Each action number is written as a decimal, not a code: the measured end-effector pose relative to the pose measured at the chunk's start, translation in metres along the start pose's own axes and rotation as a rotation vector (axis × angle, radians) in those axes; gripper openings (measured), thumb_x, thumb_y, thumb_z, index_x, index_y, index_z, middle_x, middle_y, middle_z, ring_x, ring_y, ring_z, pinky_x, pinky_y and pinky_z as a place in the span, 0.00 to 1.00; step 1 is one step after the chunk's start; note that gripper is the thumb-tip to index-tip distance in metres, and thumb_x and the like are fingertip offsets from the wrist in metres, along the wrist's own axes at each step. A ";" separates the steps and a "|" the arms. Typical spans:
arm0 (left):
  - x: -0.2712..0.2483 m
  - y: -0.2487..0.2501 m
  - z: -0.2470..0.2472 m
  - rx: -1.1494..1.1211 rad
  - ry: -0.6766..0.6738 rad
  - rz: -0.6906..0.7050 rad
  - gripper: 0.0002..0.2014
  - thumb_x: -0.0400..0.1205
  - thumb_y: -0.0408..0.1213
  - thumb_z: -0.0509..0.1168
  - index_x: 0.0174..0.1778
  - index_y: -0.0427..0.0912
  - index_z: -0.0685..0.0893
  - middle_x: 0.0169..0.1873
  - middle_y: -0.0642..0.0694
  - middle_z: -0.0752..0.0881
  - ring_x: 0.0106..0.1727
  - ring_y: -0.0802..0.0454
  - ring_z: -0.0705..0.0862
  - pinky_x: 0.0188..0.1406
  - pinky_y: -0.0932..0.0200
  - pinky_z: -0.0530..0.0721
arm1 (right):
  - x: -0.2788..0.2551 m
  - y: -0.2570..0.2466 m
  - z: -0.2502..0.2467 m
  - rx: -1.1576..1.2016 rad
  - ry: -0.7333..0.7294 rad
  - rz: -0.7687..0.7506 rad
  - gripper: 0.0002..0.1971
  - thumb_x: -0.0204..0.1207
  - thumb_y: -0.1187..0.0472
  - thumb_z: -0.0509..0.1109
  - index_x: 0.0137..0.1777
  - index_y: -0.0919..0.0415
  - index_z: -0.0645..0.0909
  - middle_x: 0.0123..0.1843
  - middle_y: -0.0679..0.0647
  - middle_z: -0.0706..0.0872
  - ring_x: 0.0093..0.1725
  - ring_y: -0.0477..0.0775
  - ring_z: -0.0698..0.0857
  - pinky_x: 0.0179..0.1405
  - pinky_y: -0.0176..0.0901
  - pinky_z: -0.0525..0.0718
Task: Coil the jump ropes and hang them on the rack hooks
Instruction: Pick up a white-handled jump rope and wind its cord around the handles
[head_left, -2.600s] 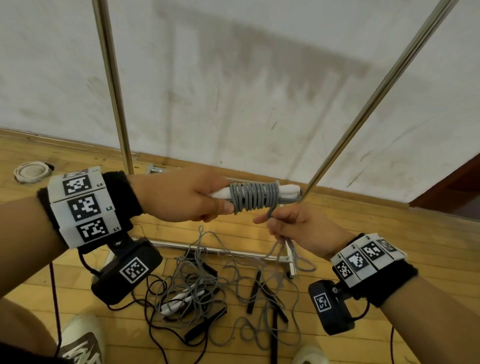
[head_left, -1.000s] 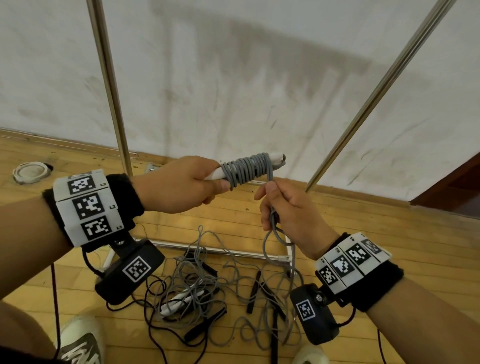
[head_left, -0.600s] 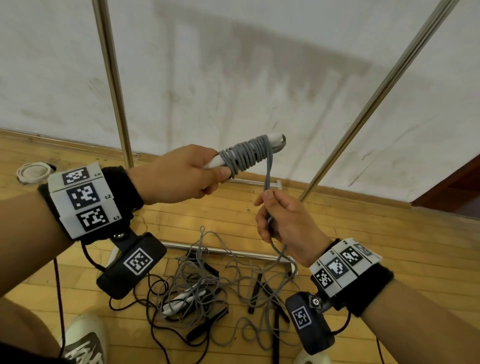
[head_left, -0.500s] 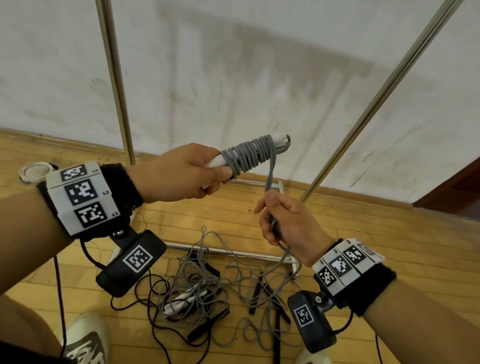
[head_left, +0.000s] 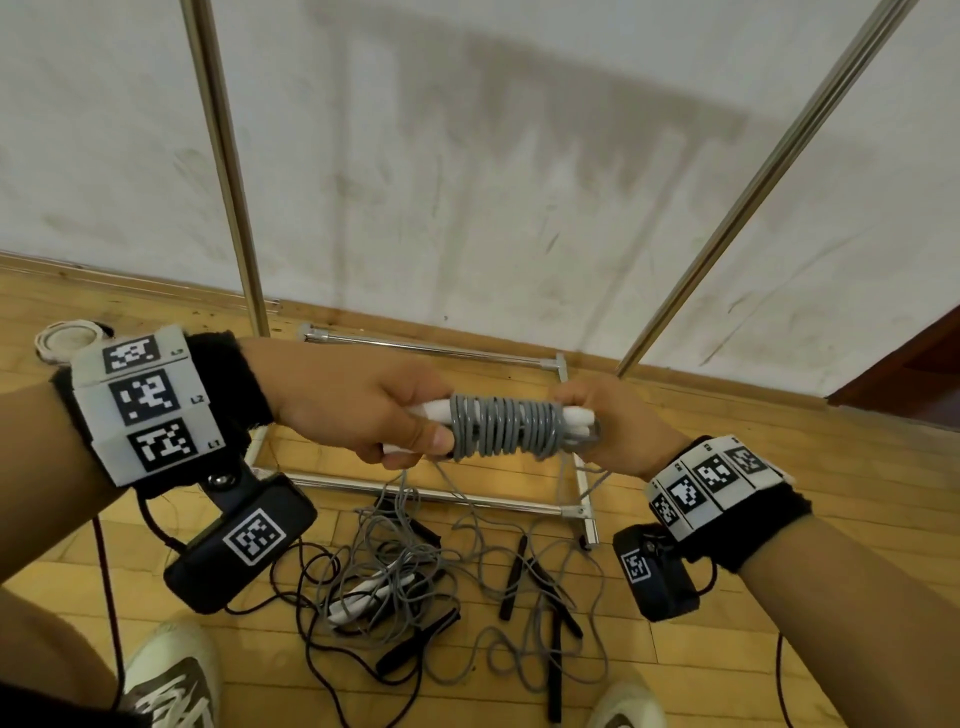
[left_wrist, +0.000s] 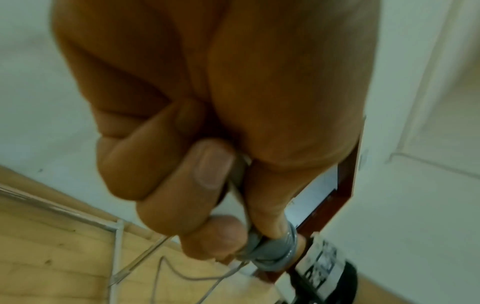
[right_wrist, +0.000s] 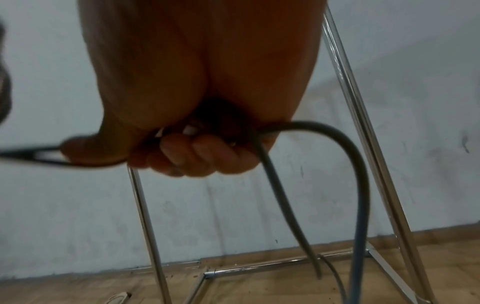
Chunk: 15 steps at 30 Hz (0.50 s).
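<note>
In front of the metal rack, winding the grey rope around its white handles.
The right hand, lower half a second ago, has carried the cord up beside the coil, gripping it; the left hand clenches the handles. Slack remains, nothing hung.

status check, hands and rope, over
Left hand grips white handles. Right hand grips grey rope at other end. More ropes tangled on floor, none hung.
</note>
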<state>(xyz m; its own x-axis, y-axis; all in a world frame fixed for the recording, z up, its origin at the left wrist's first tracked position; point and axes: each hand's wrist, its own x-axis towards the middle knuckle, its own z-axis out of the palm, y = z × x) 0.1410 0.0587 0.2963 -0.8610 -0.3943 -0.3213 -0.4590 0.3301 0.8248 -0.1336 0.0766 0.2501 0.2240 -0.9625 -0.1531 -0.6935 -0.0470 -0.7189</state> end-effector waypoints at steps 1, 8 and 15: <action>0.002 -0.002 0.001 0.056 -0.021 -0.028 0.09 0.86 0.45 0.62 0.39 0.52 0.79 0.28 0.52 0.81 0.27 0.57 0.76 0.30 0.62 0.76 | 0.001 0.000 -0.001 -0.070 -0.010 -0.020 0.11 0.74 0.62 0.76 0.33 0.65 0.82 0.30 0.57 0.85 0.28 0.49 0.78 0.31 0.42 0.77; 0.023 -0.018 0.015 0.388 0.005 -0.228 0.11 0.88 0.49 0.61 0.41 0.51 0.77 0.33 0.53 0.84 0.32 0.58 0.79 0.39 0.58 0.82 | 0.004 -0.008 -0.007 -0.178 0.000 -0.072 0.21 0.81 0.43 0.65 0.35 0.58 0.82 0.25 0.40 0.84 0.24 0.38 0.78 0.27 0.37 0.79; 0.031 -0.025 0.005 0.525 0.271 -0.286 0.14 0.88 0.50 0.59 0.39 0.48 0.75 0.38 0.43 0.84 0.35 0.48 0.79 0.43 0.46 0.82 | -0.002 -0.028 -0.005 -0.051 0.074 -0.080 0.11 0.81 0.52 0.67 0.38 0.51 0.83 0.26 0.43 0.84 0.26 0.44 0.80 0.31 0.46 0.81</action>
<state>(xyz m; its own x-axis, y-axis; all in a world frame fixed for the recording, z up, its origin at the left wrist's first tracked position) 0.1245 0.0426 0.2627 -0.6350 -0.7079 -0.3092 -0.7666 0.5281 0.3654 -0.1179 0.0785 0.2737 0.2299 -0.9722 -0.0449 -0.7101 -0.1361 -0.6908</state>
